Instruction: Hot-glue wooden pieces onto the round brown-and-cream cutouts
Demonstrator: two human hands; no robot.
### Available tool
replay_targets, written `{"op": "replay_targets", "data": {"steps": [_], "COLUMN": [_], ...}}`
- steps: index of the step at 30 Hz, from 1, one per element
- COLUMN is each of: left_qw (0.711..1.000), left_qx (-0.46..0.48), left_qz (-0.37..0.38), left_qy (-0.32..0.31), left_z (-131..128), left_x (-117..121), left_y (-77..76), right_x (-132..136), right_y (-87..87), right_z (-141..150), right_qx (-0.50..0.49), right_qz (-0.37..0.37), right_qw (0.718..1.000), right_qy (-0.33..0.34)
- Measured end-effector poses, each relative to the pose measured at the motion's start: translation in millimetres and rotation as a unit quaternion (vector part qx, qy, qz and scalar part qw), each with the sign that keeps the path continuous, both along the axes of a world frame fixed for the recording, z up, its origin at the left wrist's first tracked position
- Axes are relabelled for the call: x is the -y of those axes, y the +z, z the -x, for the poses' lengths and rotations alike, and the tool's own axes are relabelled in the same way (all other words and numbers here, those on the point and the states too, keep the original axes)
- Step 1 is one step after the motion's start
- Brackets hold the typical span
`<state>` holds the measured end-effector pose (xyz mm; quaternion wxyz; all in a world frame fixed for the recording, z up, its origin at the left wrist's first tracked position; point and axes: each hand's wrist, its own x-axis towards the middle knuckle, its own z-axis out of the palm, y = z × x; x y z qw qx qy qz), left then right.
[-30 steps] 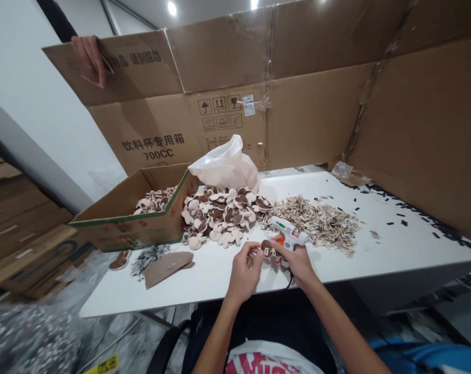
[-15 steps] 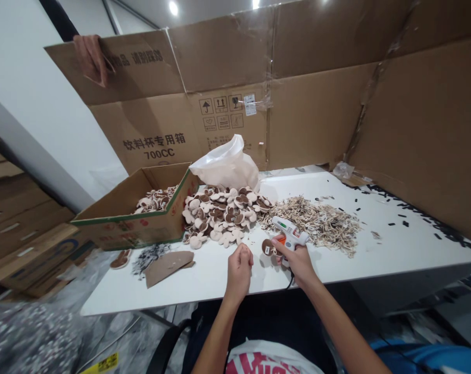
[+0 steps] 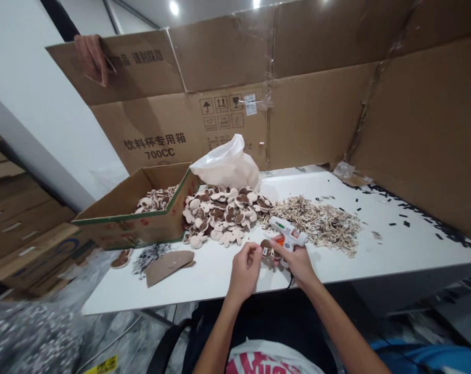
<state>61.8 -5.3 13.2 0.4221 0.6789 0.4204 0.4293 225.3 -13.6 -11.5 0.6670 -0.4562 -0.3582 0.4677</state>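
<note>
My right hand is closed around a white glue gun with an orange trigger. The same fingers also keep a brown felt piece with a small white tag and a loop of cord. My left hand is closed in a pinch at the left edge of that felt piece; whether anything tiny is between its fingertips is hidden. Beyond the hands lies a heap of white and brown bunny-shaped felt pieces. To its right is a pile of beige cord pieces.
An open cardboard box with more felt pieces stands on the left. A white plastic bag sits behind the heap. Torn cardboard and black bits lie front left. Black strips scatter along the right, and tall cardboard walls close the back.
My left hand has moved right and up, from beside the felt piece to its edge, fingers pinched. My right hand with the glue gun has shifted slightly left.
</note>
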Motion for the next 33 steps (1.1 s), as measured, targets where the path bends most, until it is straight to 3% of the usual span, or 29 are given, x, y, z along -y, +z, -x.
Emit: {"op": "replay_targets", "data": {"steps": [9, 22, 33], "left_qw": [1.000, 0.999, 0.998], "left_qx": [-0.025, -0.039, -0.045], "left_qz": [0.010, -0.008, -0.051], "left_qy": [-0.016, -0.025, 0.013], "left_z": [0.2, -0.1, -0.5], "left_x": [0.3, 0.3, 2.6], "left_y": [0.6, -2.5, 4.6], "right_x": [1.3, 1.0, 2.2], "right_y": [2.1, 6.6, 6.5], "right_z": [2.1, 2.9, 1.6], "right_qx": [0.028, 0.043, 0.033], "right_qz": [-0.008, -0.006, -0.008], "right_qw": [0.999, 0.999, 0.999], "right_qy": [0.027, -0.004, 0.021]}}
